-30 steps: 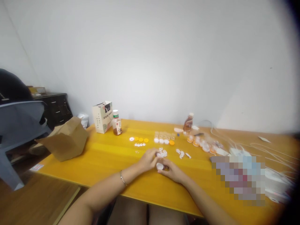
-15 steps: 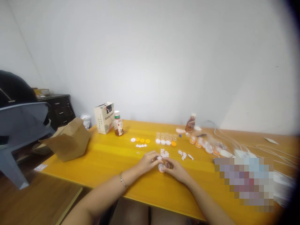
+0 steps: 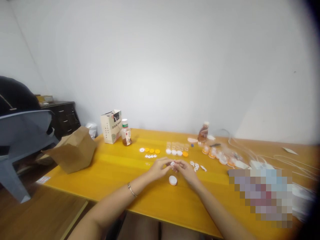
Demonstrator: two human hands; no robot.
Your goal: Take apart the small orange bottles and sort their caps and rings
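A small white plastic piece with cut-outs (image 3: 172,163) is pinched between the fingertips of my left hand (image 3: 160,168) and my right hand (image 3: 184,170), which meet over the table. Just below them, toward me, a round orange-rimmed piece with a white top (image 3: 172,180) lies apart from both hands. Right of my right hand are several white openwork plastic pieces (image 3: 196,165) and a narrow white piece (image 3: 203,168). Beyond my hands runs a row of white caps (image 3: 174,152) with an orange cap (image 3: 185,154), and clear small cups (image 3: 177,146) stand behind them.
Yellow discs (image 3: 151,151) and small white pieces (image 3: 151,156) lie farther left. A tea-coloured bottle (image 3: 126,134), a paper bag (image 3: 111,128) and an open cardboard box (image 3: 77,150) stand at the left. Orange-and-clear round parts (image 3: 212,152), another bottle (image 3: 203,132) and cables are at the right.
My right hand has moved up and away from the round white-topped piece, leaving it on the table. Its fingertips now meet my left hand's at the small white plastic piece.
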